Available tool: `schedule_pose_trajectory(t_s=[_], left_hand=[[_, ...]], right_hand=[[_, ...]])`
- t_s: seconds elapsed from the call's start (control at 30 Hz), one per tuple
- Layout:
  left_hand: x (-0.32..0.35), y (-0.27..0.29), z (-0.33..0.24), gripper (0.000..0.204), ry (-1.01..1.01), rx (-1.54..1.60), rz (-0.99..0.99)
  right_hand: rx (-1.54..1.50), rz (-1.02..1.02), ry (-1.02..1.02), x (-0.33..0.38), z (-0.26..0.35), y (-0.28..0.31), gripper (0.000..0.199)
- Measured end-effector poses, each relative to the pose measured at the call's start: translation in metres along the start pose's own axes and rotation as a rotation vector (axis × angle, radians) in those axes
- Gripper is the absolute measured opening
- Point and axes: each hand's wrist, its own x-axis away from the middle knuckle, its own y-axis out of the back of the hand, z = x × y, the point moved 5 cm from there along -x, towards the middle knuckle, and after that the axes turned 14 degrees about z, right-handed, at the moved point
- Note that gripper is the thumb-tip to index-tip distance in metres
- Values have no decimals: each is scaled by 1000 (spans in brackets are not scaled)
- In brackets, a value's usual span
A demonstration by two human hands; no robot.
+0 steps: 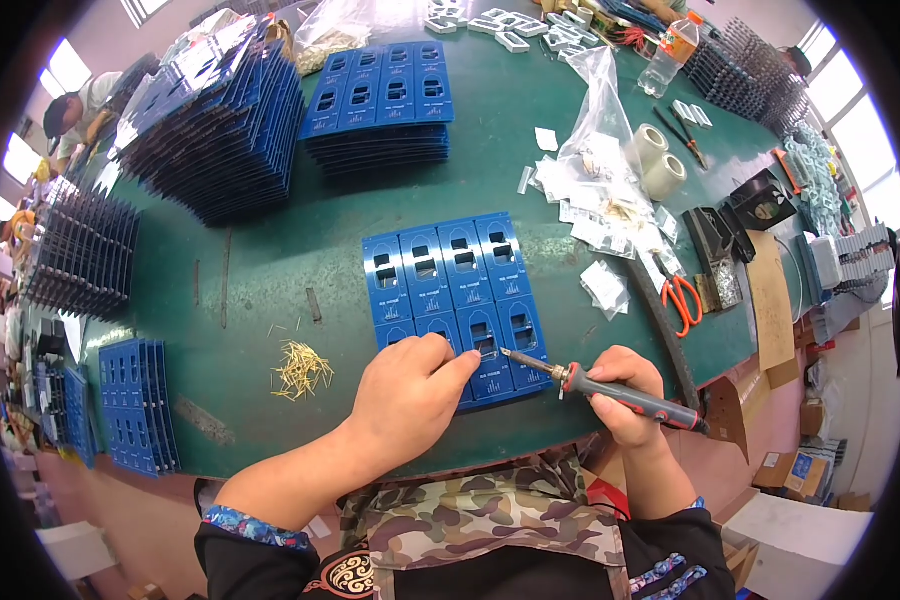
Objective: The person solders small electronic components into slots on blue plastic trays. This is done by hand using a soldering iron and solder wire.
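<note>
While our right hand (630,428) grasps a grey soldering iron (662,408) by its handle at the lower right of centre, our left hand (405,395) bends over the lower edge of a blue circuit-board panel (434,303) that lies flat at the middle of the frame. We see the left fingers curled, with the thumb and forefinger reaching to one of the panel's lower cutouts; whether they pinch a small part, we cannot tell. The iron slants to the left, its tip just beside the left fingertips, above the lower row of boards. On the green table (270,270), left of our left hand, we have a loose heap of thin yellow pins (302,371). Two stacks stand further up, a tall stack of blue panels (220,130) at the upper left and a lower stack (380,95) beside it. Right of the panel we find small white packets (604,288), orange-handled scissors (681,305) and two pale rolls (665,178), with a clear bottle (670,55) at the upper right.
</note>
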Motion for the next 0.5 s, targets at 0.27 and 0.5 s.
schedule_pose_trajectory(t_s=[0.27,0.5], left_hand=[[-1,-2,-1,21,-2,-15,10],[-3,-4,-1,21,-12,-37,22]], right_hand=[[34,42,15,-3,2,-3,23],[33,71,-4,-4,2,-6,22]])
